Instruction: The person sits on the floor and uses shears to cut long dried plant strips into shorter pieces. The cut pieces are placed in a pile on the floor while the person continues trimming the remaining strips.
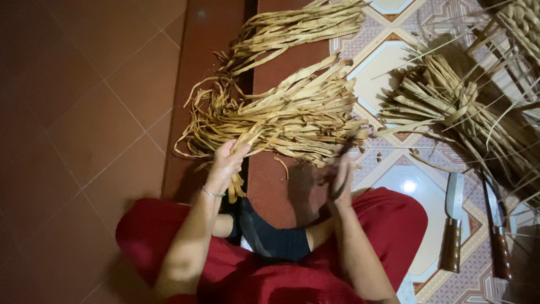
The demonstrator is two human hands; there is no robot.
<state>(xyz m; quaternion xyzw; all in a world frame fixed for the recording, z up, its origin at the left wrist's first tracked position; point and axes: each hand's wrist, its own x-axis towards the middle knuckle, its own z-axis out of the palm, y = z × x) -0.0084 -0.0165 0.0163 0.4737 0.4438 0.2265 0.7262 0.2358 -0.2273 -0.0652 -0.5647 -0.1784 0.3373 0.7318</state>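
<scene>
Dried, straw-coloured leaf strips make up the bundle (281, 112) that lies across the dark red floor tiles (84, 112) and the patterned tiles, just ahead of the person's knees. The left hand (228, 160) is clenched on strips at the bundle's near left edge, a thin bracelet (212, 193) on its wrist. The right hand (339, 174), blurred, touches the bundle's near right edge; its grip cannot be told. Farther right lie another pile of strips (444, 101) and two wooden-handled knives (453, 225).
</scene>
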